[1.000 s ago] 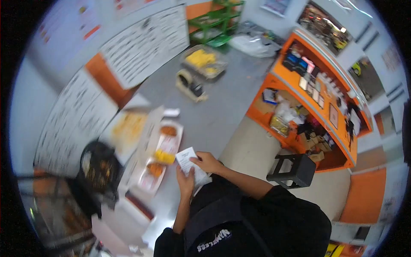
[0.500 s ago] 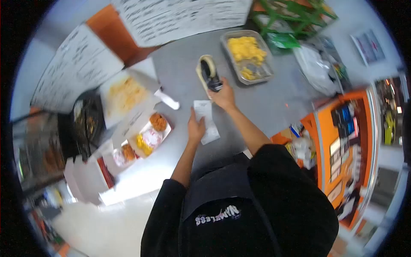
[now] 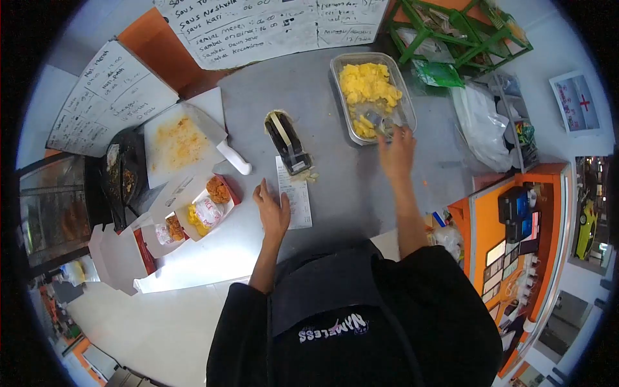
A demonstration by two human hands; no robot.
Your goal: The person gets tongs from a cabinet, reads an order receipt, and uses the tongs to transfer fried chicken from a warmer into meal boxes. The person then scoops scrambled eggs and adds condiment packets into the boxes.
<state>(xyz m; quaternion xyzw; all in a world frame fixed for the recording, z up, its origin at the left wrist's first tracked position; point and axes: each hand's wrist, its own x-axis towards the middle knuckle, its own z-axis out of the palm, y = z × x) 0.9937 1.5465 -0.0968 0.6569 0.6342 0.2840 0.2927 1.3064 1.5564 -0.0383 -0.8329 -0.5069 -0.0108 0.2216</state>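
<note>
My left hand (image 3: 273, 213) rests on the counter with its fingers apart, just left of a long printed receipt (image 3: 298, 205). At the receipt's top end stands a black tape dispenser (image 3: 287, 143), apart from both hands. My right hand (image 3: 397, 158) is over the near rim of a clear plastic tub (image 3: 413, 111) of scrambled egg (image 3: 367, 84). Its fingers are spread beside a shiny utensil (image 3: 385, 126) in the tub. Whether the fingertips touch that utensil is hard to make out.
Open meal boxes (image 3: 233, 188) hold fried chicken and wrapped portions at left. Behind them are a stained cutting board (image 3: 158, 169), a white-handled knife (image 3: 233, 157) and a dark pan (image 3: 132, 174). A green rack (image 3: 445, 26) and plastic bags (image 3: 480, 119) stand at right.
My right hand has let go of the tape dispenser, which now stands on the counter, and moved right to the egg tub. My left hand has come off the receipt, to its left.
</note>
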